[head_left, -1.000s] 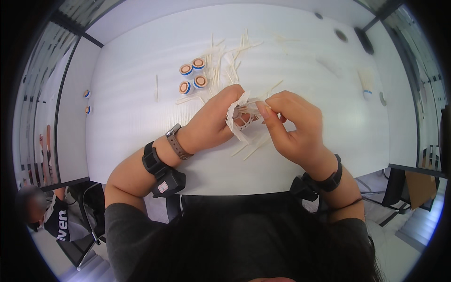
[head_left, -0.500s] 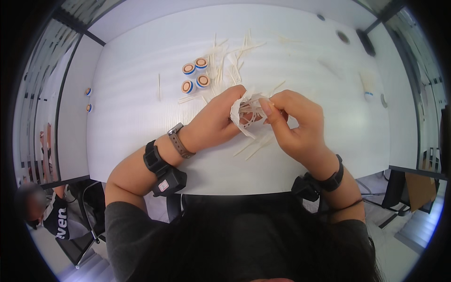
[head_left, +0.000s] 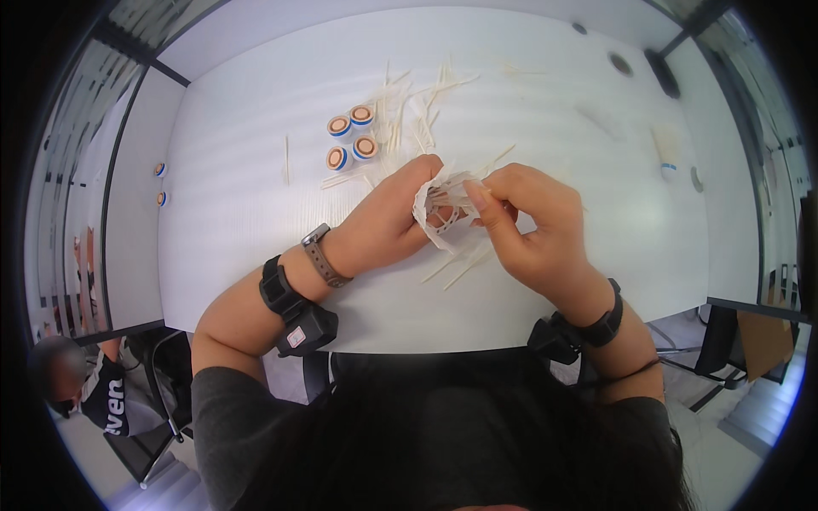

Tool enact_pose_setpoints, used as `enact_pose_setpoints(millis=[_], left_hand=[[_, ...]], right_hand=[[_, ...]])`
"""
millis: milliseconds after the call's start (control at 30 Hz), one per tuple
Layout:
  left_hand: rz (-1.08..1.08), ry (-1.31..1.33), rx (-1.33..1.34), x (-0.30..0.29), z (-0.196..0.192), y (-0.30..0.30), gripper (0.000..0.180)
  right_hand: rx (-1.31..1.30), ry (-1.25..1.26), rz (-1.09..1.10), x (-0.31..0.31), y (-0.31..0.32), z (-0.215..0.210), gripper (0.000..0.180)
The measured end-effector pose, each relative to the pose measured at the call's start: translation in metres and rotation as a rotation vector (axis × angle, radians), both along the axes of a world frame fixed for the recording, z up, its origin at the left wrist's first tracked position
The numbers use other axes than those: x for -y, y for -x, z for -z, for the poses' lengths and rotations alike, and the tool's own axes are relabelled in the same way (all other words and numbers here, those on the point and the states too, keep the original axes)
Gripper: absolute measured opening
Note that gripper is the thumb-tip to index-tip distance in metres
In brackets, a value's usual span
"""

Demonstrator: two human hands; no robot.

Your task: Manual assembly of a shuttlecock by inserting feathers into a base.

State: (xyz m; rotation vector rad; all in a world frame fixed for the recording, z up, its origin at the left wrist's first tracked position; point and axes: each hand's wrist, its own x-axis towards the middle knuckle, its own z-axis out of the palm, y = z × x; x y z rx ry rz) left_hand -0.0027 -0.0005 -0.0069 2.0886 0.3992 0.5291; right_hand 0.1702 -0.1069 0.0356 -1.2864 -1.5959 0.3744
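Note:
My left hand [head_left: 390, 217] is closed round a crumpled white wrapper [head_left: 423, 204], its torn mouth facing right. Several thin pale sticks [head_left: 446, 207] show inside the opening. At that mouth my right hand [head_left: 541, 223] pinches with thumb and forefinger; what lies between the fingertips is too small to make out. More thin sticks [head_left: 460, 268] lie on the table just below the hands, and one stick [head_left: 501, 158] lies beyond the right hand.
Several small round containers with tan-and-brown tops and blue bands [head_left: 365, 148] stand beyond my left hand. Loose sticks [head_left: 396, 119] lie scattered beside them. A clear container with a blue band [head_left: 667, 157] lies at the right. A white panel [head_left: 728, 187] bounds the table; another person [head_left: 111, 396] sits at lower left.
Both hands and the wrapper have shifted very slightly left. The right hand's pinch stays at the wrapper's mouth, and the sticks inside sit a little differently.

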Motion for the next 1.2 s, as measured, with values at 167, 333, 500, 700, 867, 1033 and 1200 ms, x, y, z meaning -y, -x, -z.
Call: enact_pose_setpoints(millis=[167,333,500,700,867,1033,1200], left_hand=[[-0.023,-0.041,0.036,0.0005,0.0015,-0.0009,0.021],[-0.022,0.001,0.026,0.0008,-0.0003,-0.0001,0.02],[-0.022,-0.026,0.028,0.0004,0.0024,0.0008,0.02],[-0.004,-0.018,0.029,-0.0005,0.0001,0.0002,0.02],[-0.023,-0.013,0.03,0.0011,-0.0018,-0.0003,0.021],[-0.012,0.007,0.006,0.0001,-0.0029,0.0001,0.022],[-0.011,0.02,0.014,-0.0001,-0.0033,0.0016,0.023]], right_hand=[[-0.019,-0.009,-0.001,-0.0003,0.0001,0.0023,0.004],[-0.009,-0.028,-0.001,-0.0004,0.0008,0.0019,0.004],[-0.001,-0.024,-0.009,0.0,0.0014,0.002,0.003],[0.005,-0.034,-0.016,-0.0004,0.0008,0.0021,0.003],[-0.004,-0.03,-0.003,-0.0005,0.0027,0.0018,0.004],[-0.003,-0.033,-0.007,0.0002,0.0029,0.0023,0.006],[-0.006,-0.038,-0.013,-0.001,0.0043,0.0038,0.006]])
